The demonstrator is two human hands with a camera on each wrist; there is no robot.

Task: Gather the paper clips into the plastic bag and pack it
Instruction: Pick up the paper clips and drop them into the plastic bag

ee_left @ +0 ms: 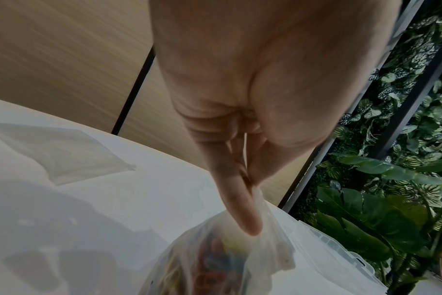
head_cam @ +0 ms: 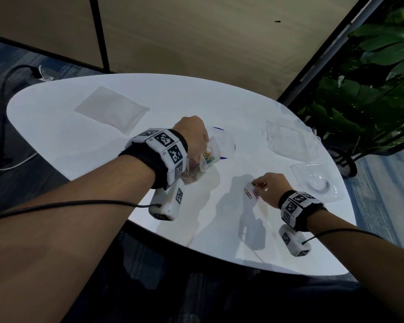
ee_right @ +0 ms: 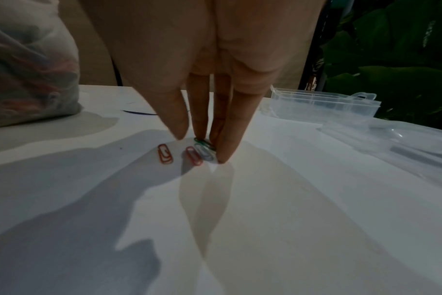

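Loose paper clips under straight right fingertips; plastic bag pinched in left hand (clips inside).

An office-like room: a white rounded bench stands on blue patterned carpet, beside wood-grain wall panels with black dividers, a leafy plant wall and a floor power cable.

On the table, the plastic bag is standing left of the loose paper clips. The clear box is lying behind and right of them. A flat empty bag is lying at the far left.
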